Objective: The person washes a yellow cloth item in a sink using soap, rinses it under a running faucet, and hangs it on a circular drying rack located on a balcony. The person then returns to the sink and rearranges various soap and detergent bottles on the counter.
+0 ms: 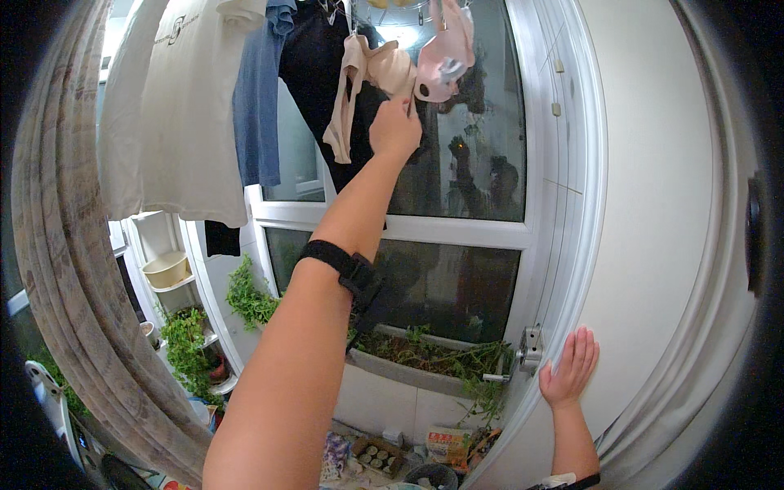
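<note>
My left hand point(396, 128) reaches up and grips the lower edge of a beige bra point(392, 66) with its fingers. The bra hangs from a round clip hanger point(398, 18) at the top. Beside it on the same hanger hangs a pink bra point(446, 58). Black trousers point(312, 67) hang behind the beige bra. My right hand point(571, 370) lies palm down against the pale wall point(637, 245), fingers spread a little, just right of the white door frame, holding nothing.
A white T-shirt point(190, 122) and a blue garment point(260, 104) hang at left, near a patterned curtain point(67, 245). A crank handle point(499, 376) juts from the frame. Below the window stand a long planter point(422, 370), a bin point(432, 474) and floor clutter; a plant shelf point(177, 285) is at left.
</note>
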The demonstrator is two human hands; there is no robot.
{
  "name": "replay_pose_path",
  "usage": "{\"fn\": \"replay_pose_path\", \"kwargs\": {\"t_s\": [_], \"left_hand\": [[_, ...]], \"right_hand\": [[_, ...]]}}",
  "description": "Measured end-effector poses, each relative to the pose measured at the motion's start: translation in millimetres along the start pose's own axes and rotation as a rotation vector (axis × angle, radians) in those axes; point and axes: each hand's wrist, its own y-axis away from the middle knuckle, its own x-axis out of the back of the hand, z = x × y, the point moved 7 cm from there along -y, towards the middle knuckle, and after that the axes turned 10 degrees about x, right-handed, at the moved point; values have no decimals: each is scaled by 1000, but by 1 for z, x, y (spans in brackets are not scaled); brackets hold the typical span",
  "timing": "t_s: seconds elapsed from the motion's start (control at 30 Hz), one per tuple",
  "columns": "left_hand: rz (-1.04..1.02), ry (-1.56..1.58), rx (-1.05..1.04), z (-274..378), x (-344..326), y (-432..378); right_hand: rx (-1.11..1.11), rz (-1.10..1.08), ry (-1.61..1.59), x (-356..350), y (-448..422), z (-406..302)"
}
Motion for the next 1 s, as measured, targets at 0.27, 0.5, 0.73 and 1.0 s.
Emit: {"fn": "replay_pose_path", "kwargs": {"t_s": [0.27,0.5,0.73,1.0], "left_hand": [[-160,-312,156,-70,-6,31],[-163,-247,129,-71,-9,46],[-193,69,186,-59,-42,13],[22,108,174,-73,-29,-8]], "right_hand": [[27,34,2,1,0,-2],[3,5,-3,-2,2,1],[17,16,13,-1,2,1],[44,23,-11,-2,3,1]]}}
